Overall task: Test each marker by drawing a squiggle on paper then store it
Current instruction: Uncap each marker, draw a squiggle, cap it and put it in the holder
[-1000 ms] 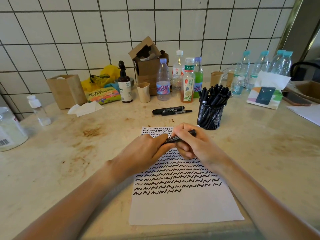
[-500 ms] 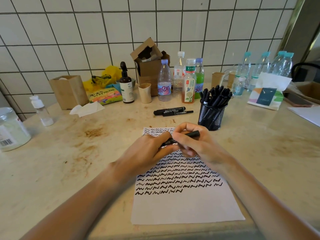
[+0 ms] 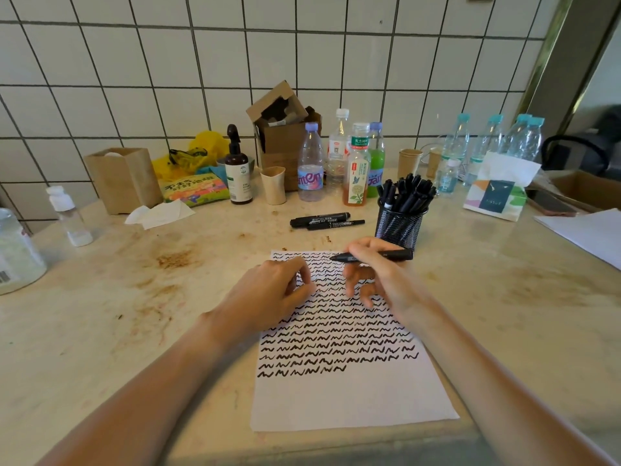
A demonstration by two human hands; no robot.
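Separating from the marker [image 3: 373, 256], the left hand [image 3: 272, 290] now curls loosely (possibly hiding a cap); right hand [image 3: 379, 274] fingers pinch it above the paper [image 3: 353, 398], pot [image 3: 400, 227] at one o'clock, ready to draw.

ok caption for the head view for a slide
Right hand holds a black marker over the squiggle-covered paper, left hand beside it.

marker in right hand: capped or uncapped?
Cannot tell. The marker in the right hand ends in a narrow dark point toward the left; too blurred to tell tip from cap.
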